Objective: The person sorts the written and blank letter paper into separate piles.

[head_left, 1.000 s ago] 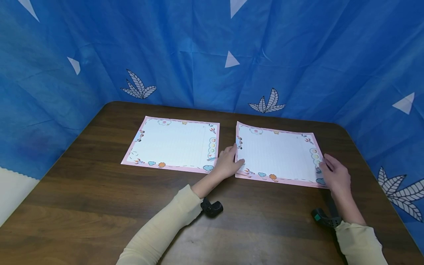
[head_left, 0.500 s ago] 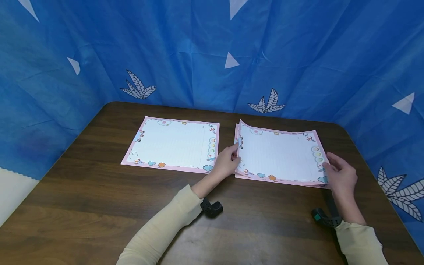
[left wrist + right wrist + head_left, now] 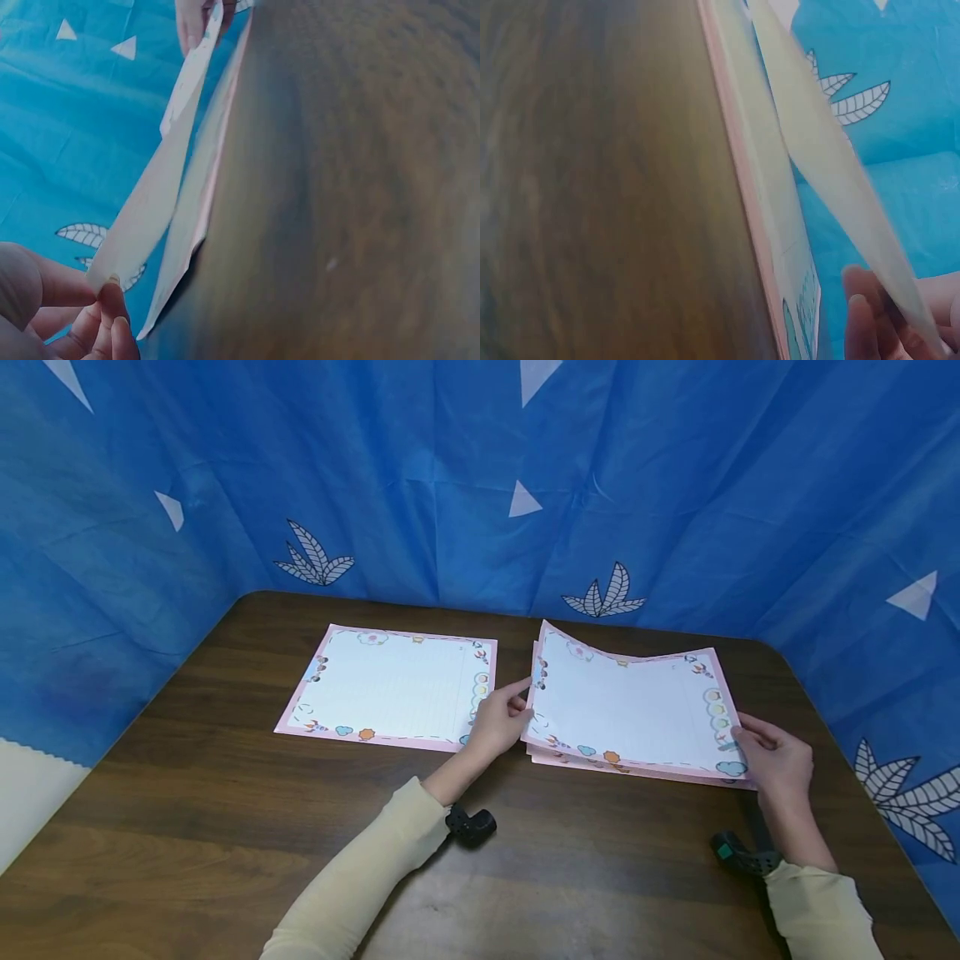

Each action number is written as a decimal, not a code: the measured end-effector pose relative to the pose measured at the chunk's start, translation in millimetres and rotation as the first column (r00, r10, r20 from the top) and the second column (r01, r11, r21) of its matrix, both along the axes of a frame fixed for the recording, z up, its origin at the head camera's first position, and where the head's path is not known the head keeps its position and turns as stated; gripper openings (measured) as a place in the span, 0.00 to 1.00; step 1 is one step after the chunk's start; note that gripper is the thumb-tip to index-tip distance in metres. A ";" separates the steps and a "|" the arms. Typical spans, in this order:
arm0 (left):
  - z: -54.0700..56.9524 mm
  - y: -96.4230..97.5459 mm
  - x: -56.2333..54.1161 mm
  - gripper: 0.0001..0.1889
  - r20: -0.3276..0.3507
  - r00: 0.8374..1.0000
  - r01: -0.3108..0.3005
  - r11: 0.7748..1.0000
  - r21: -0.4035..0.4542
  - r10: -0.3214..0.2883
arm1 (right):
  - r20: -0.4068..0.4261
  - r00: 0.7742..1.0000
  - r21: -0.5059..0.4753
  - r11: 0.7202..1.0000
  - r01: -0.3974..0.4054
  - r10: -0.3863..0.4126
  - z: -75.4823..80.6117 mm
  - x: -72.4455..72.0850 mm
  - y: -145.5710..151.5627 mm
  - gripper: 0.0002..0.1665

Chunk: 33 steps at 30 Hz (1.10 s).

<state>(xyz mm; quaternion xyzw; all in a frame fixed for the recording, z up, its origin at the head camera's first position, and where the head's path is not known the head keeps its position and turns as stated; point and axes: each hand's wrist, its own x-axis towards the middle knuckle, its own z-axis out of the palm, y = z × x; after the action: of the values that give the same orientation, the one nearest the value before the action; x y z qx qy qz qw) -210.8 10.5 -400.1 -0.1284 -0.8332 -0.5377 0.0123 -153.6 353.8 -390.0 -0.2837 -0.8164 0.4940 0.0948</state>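
Head view, left hand: thumb and fingers pinch the left edge of a pink-bordered lined sheet
Head view, right hand: grips its right edge near the lower corner, well apart from the left hand
Head view, pink-bordered lined sheet: bowed, sagging in the middle, above matching papers on the right half of the wood-grain desk
Head view, second decorated sheet: flat on the desk to the left, one corner partly hidden by the left hand
Head view, blue curtain: behind the desk, printed with leaves and triangles
Left wrist view, raised edge: clear of the papers below, the right hand at its far end
Right wrist view, fingers: curled at the lifted sheet's near end
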 end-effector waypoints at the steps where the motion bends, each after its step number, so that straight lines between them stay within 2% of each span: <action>1: 0.2 -1.5 -0.5 0.23 -0.001 1.000 -0.007 1.000 0.004 0.007 | -0.005 1.000 -0.035 0.999 0.002 -0.002 0.6 0.2 0.2 0.32; 6: 2.6 -10.6 -0.6 0.22 -0.020 0.999 -0.030 0.999 0.027 0.030 | -0.017 1.000 -0.215 0.977 0.012 -0.016 4.0 2.0 -2.8 0.37; 10: 3.6 -21.5 0.4 0.20 -0.035 0.999 -0.034 0.998 0.057 0.036 | 0.001 0.999 -0.293 0.955 0.045 -0.047 6.5 1.7 -7.9 0.38; 14: 8.3 -39.1 1.2 0.20 0.000 0.998 -0.059 0.992 0.108 0.059 | 0.000 1.000 -0.267 0.963 0.027 -0.028 3.0 -4.5 -12.2 0.36; 19: 15.1 -73.9 0.8 0.21 0.052 0.991 -0.128 0.984 0.120 0.123 | -0.070 0.995 -0.239 0.967 -0.088 0.073 -11.9 -22.7 -27.7 0.34; 25: 24.3 -123.5 0.3 0.20 0.073 0.977 -0.210 0.971 0.117 0.203 | -0.158 0.972 -0.204 0.958 -0.203 0.172 -31.1 -48.8 -68.0 0.36; 33: 34.3 -177.9 4.3 0.19 0.079 0.946 -0.321 0.944 0.081 0.315 | -0.231 0.950 -0.195 0.946 -0.257 0.210 -41.8 -75.0 -128.1 0.31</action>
<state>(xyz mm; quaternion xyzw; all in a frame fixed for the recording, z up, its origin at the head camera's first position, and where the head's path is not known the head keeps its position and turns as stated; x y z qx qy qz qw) -206.5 -167.5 -365.8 0.0258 -0.8172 -0.5706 0.0775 -228.6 225.7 -431.8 -0.1404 -0.7694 0.6170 0.0872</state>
